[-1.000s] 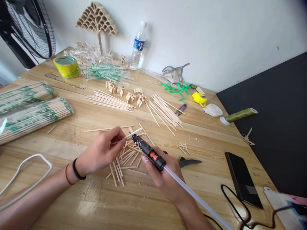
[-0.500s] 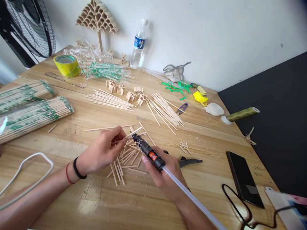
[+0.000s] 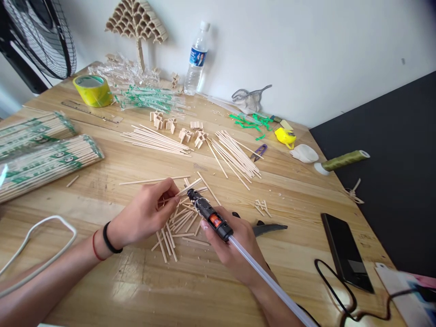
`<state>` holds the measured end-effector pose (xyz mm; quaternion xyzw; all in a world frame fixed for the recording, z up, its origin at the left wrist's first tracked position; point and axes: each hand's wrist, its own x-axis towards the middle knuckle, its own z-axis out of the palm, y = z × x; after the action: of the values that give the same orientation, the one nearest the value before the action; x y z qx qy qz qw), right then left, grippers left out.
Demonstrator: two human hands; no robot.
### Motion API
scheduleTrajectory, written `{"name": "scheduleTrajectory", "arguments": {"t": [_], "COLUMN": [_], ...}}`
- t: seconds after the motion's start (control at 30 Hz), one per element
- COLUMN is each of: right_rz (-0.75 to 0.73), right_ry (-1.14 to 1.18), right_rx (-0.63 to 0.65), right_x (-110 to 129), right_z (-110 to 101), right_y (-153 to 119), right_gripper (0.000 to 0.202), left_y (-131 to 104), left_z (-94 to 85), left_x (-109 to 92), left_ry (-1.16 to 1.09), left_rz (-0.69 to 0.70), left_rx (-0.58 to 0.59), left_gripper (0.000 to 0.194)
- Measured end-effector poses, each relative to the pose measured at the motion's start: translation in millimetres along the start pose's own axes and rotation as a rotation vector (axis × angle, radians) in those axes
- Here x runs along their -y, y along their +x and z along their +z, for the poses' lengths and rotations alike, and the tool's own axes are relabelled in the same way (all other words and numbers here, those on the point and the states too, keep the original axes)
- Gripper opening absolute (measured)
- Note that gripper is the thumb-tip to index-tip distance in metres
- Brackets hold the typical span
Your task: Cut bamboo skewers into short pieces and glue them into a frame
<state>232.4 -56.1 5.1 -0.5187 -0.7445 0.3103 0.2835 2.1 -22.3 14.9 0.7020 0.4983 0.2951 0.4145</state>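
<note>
Between thumb and fingers, my left hand point(image 3: 151, 204) pinches a short wooden stick point(image 3: 189, 186) that points up and to the right. My right hand point(image 3: 235, 245) is wrapped round a black hot glue gun point(image 3: 209, 213), with a long clear glue stick point(image 3: 269, 277) running out of its back. The gun's nozzle is close to the held stick; whether they touch I cannot tell. Below both hands lies a loose heap of short cut sticks point(image 3: 184, 220). Part of the gun's handle is hidden by my right hand.
Long sticks point(image 3: 235, 156) and small glued stick pieces point(image 3: 185, 135) lie farther back. Bagged stick bundles point(image 3: 51, 159) and yellow tape point(image 3: 92, 91) are at left. A bottle point(image 3: 196, 63) stands by the wall. At right are a phone point(image 3: 347, 252) and a black cable point(image 3: 335, 290).
The view has shifted very slightly. Both hands keep nearly the same place, with the stick and glue gun still held.
</note>
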Motion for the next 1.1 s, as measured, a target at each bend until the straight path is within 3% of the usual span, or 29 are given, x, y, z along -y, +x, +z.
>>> {"name": "scheduleTrajectory", "arguments": {"t": [0.37, 1.1], "right_rz": [-0.056, -0.072], "right_ry": [-0.034, -0.015], "right_rx": [0.046, 0.05], "right_x": [-6.0, -8.3], "right_z": [1.3, 2.7], "right_y": [1.4, 2.4], "right_gripper": [0.001, 0.006], "left_y": [-1.6, -0.6], "left_z": [1.9, 2.7], "left_x": [7.2, 7.5], "left_ry": [0.071, 0.063], "left_rz": [0.034, 0.045], "left_rx": [0.012, 0.016], "left_gripper": [0.021, 0.018]}}
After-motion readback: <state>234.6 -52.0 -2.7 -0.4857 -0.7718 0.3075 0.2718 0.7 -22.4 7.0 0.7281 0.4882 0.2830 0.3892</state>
